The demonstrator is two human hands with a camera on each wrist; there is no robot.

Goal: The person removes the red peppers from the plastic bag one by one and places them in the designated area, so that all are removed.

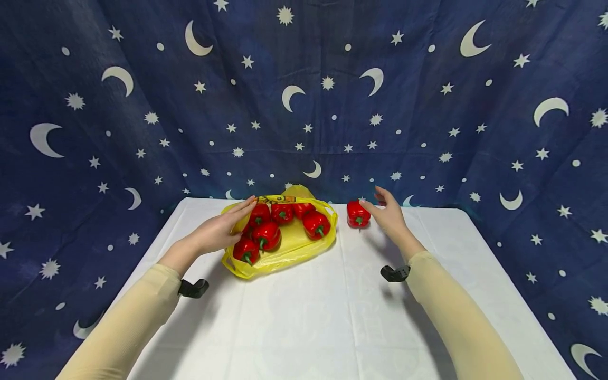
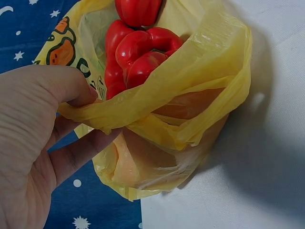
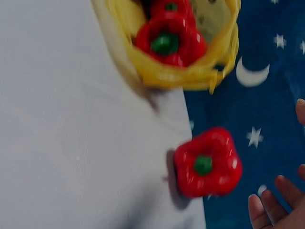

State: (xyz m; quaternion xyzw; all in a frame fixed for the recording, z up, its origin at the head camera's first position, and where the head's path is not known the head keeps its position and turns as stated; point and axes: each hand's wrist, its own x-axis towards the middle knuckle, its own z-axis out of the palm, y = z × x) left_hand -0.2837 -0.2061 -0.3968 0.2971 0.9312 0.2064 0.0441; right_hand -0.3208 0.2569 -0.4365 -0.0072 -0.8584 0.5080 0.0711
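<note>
A yellow plastic bag point(image 1: 296, 256) lies on its side on the white table, its mouth facing me. Inside it are several red bell peppers point(image 1: 267, 235) with green stems. My left hand point(image 1: 216, 232) pinches the left edge of the bag's mouth; in the left wrist view the thumb is over the folded plastic point(image 2: 114, 112) and fingers are behind it. One more red bell pepper point(image 1: 357, 214) sits outside the bag, to its right near the table's far edge. Close at that pepper's right side is my right hand point(image 1: 390, 216), fingers spread and holding nothing.
The white-covered table point(image 1: 304, 316) ends just behind the bag and the loose pepper. A dark blue cloth point(image 1: 332, 132) with moons and stars hangs behind and along both sides. Black wrist cameras point(image 1: 395, 273) jut inward from both sleeves.
</note>
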